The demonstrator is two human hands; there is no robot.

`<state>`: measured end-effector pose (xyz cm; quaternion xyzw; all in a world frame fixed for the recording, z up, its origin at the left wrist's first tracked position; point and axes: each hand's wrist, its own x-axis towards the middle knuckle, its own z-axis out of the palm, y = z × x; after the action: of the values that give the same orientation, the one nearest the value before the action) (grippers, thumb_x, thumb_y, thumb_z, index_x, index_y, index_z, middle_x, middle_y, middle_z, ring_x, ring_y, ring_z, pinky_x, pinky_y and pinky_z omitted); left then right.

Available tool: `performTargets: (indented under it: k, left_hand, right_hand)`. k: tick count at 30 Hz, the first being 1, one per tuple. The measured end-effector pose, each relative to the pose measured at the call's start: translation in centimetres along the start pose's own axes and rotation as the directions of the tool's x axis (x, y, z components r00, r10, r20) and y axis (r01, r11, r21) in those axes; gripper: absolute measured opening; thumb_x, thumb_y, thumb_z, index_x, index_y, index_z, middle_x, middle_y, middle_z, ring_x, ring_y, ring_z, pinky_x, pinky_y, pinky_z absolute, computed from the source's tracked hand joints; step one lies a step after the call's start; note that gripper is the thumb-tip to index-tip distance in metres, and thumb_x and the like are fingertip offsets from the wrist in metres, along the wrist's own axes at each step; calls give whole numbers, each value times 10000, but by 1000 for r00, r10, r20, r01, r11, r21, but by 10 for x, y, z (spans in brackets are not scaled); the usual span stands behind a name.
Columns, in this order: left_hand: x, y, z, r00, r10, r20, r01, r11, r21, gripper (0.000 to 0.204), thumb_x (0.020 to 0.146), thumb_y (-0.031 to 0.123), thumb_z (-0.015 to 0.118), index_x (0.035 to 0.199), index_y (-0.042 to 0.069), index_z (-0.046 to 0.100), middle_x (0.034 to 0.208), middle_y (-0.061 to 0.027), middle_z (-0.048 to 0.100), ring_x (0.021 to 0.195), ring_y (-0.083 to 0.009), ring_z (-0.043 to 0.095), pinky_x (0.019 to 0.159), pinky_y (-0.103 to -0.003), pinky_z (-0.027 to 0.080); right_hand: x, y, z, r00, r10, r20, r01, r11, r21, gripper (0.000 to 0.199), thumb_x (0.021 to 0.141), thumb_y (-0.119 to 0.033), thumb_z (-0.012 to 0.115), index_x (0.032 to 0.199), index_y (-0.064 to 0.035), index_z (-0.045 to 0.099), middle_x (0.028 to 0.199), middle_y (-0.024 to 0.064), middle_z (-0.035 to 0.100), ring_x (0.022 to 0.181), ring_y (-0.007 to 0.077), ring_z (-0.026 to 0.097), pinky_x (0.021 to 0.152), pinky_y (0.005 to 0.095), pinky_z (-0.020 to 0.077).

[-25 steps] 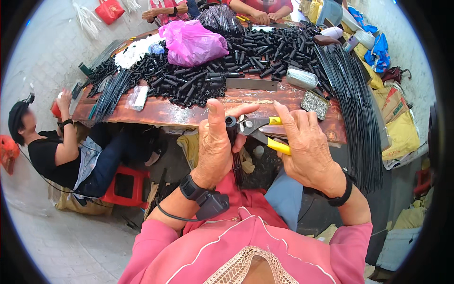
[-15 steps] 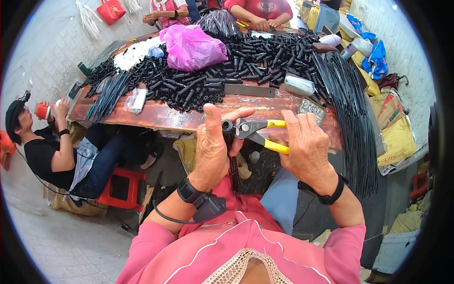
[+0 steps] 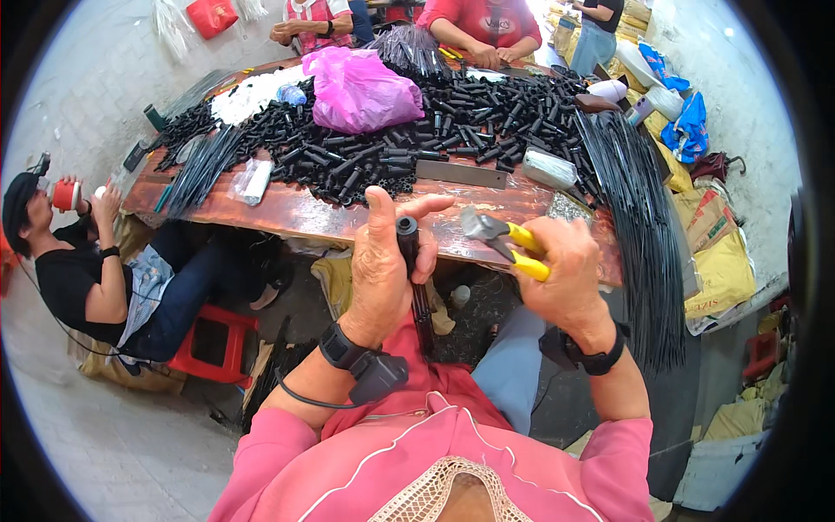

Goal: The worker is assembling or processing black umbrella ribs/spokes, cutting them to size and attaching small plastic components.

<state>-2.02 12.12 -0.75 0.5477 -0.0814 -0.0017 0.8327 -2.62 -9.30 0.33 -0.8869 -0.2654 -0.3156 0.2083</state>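
My left hand (image 3: 380, 270) is closed round a black tubular shaft (image 3: 408, 239), held upright in front of the table edge. Its thumb points up and the index finger reaches out to the right. The shaft's round hollow-looking top faces me, and its lower part hangs down over my lap. In my right hand (image 3: 561, 265) is a pair of pliers (image 3: 527, 252) with yellow handles and a grey metal head. The pliers' head, slightly smeared by motion, is to the right of the shaft and apart from it.
A wooden table (image 3: 348, 222) bears a heap of black tubular parts (image 3: 487, 113), a pink plastic bag (image 3: 361, 91), a flat metal bar (image 3: 461, 173) and bundled black rods (image 3: 639, 252). A seated person (image 3: 65, 270) drinks at left near a red stool (image 3: 213, 346). Others work across the table.
The pliers' head has left the top of the shaft and moved right with my right hand. My left hand still grips the shaft. A standing person has come into view at the far right.
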Motion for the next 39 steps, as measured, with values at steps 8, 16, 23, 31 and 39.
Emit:
performTargets:
  k: [8, 16, 23, 31, 39]
  left_hand:
    - [-2, 1, -4, 968, 97, 232, -35, 966, -258, 577, 1031, 549, 278, 1044, 27, 522, 632, -60, 454, 546, -153, 403, 555, -307, 349]
    - [0, -25, -18, 917, 108, 383, -84, 993, -79, 451, 985, 425, 553, 1008, -23, 600, 839, -113, 624, 743, -207, 615, 709, -329, 498]
    - [8, -22, -15, 908, 184, 377, -197, 980, -3, 468, 970, 455, 570, 1027, -10, 590, 796, -99, 633, 802, -211, 664, 778, -358, 536]
    - [-1, -37, -21, 932, 134, 337, -115, 990, -75, 536, 936, 519, 585, 1031, -9, 593, 717, -68, 574, 627, -147, 548, 628, -314, 492]
    - [-4, -31, -16, 947, 100, 306, -64, 990, -124, 581, 904, 544, 621, 988, -31, 603, 701, -63, 567, 609, -140, 514, 576, -287, 425]
  right_hand:
    - [-15, 84, -19, 809, 588, 18, -563, 765, 312, 103, 773, -46, 621, 865, -1, 628, 736, 173, 648, 669, 236, 632, 630, 364, 484]
    - [-50, 163, 15, 662, 749, 16, -748, 660, 60, 197, 774, -101, 597, 894, 36, 673, 852, 314, 654, 861, 459, 658, 760, 509, 504]
    - [-37, 188, 42, 680, 733, 29, -714, 671, -197, 162, 776, -81, 588, 883, 33, 628, 889, 320, 660, 878, 479, 648, 779, 543, 506]
    - [-33, 196, 58, 749, 658, 73, -616, 733, -288, 158, 784, -88, 602, 864, 45, 633, 844, 325, 653, 837, 470, 660, 738, 547, 515]
    - [-34, 193, 67, 807, 587, 66, -550, 787, -279, 112, 769, -72, 596, 823, 25, 607, 806, 304, 650, 771, 466, 652, 692, 547, 511]
